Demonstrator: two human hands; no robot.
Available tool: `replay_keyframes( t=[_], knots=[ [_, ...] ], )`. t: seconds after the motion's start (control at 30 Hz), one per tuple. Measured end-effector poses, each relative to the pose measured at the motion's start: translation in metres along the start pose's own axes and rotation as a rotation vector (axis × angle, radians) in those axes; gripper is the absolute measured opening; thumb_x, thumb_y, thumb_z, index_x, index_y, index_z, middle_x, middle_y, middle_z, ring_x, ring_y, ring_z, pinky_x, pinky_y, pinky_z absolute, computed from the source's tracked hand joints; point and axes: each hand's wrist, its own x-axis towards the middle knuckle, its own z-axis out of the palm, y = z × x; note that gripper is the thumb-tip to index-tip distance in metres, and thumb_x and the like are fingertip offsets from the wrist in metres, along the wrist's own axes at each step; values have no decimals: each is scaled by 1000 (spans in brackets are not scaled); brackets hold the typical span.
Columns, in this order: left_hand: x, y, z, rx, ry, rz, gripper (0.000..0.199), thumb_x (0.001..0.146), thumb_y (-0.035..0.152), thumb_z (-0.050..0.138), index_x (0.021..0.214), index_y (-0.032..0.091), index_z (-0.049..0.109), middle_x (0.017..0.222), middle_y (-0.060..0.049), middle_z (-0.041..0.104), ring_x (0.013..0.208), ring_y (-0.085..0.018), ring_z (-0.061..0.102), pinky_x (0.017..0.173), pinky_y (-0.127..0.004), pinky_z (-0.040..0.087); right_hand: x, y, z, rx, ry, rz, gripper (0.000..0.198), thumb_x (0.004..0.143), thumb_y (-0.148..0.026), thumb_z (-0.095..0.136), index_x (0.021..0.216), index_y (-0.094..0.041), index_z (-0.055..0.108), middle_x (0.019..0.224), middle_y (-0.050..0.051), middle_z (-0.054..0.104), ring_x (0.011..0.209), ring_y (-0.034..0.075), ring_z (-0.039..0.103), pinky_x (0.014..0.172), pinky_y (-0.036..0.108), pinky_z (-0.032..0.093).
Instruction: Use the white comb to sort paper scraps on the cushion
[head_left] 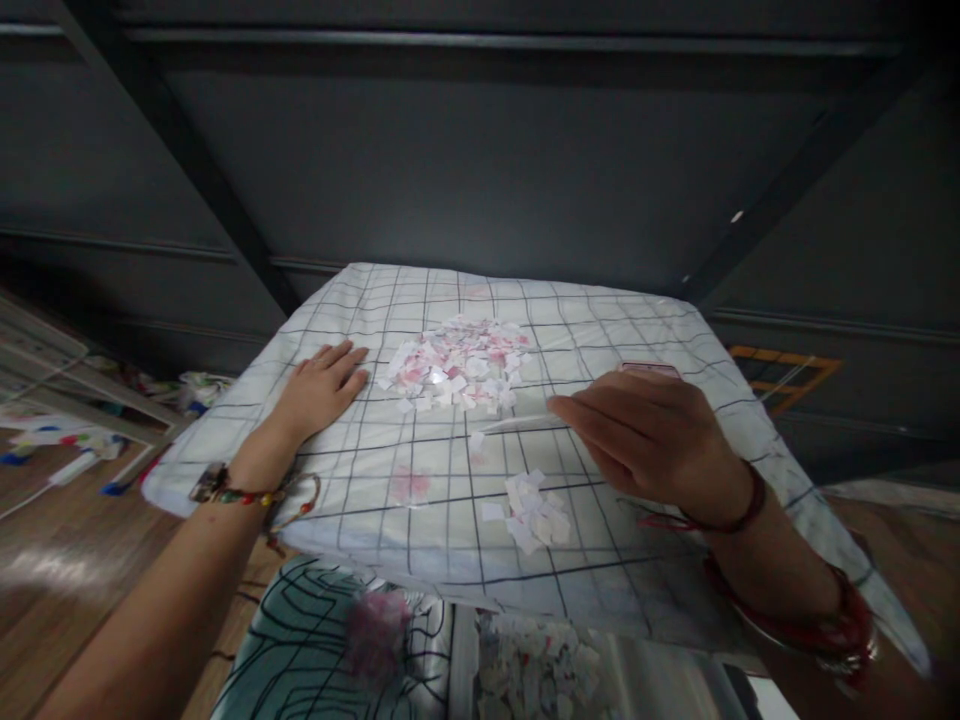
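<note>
My left hand [324,388] lies flat on the checked cloth, fingers stretched, just left of a large heap of small paper pieces [457,365], white with some pink. Closed in a pinch, my right hand [652,430] holds slender white tweezers [521,424] pointing left. At their tip is a single small white paper piece [478,442]; whether it is gripped or only touched I cannot tell. Nearer to me sits a smaller pile of white paper pieces [536,512]. Partly hidden behind my right hand is a pink-edged flat object [649,369].
The white checked cloth [420,450] covers the table and has a pink stain [410,486]. A dark panelled wall [465,170] stands behind it. Below the front edge are a container of paper scraps [536,665] and teal patterned fabric [300,640]. A white rack [82,370] stands left.
</note>
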Motion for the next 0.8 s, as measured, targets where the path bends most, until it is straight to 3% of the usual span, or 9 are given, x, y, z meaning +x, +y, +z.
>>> replay_keyframes(
  t=[0.27,0.47,0.8],
  knots=[
    [-1,-2,0,0,-18,4,59,105,47,33,156,24,52,168,-9,44,157,-34,39,125,-54,37,-4,1,-1,38,84,30,16,96,-3,60,108,-14,62,81,4,73,72,16,60,62,31,54],
    [-1,-3,1,11,-13,3,59,106,47,32,156,24,52,168,-10,45,156,-33,40,124,-53,38,-7,6,-9,17,52,24,15,99,-6,55,105,-18,63,75,0,69,65,16,59,60,32,52],
    [-1,-2,0,-1,-22,12,58,106,44,33,156,23,52,168,-11,44,156,-36,39,124,-57,38,-11,12,-13,-21,21,44,13,99,-7,56,104,-18,62,75,1,71,63,17,60,56,33,49]
  ],
)
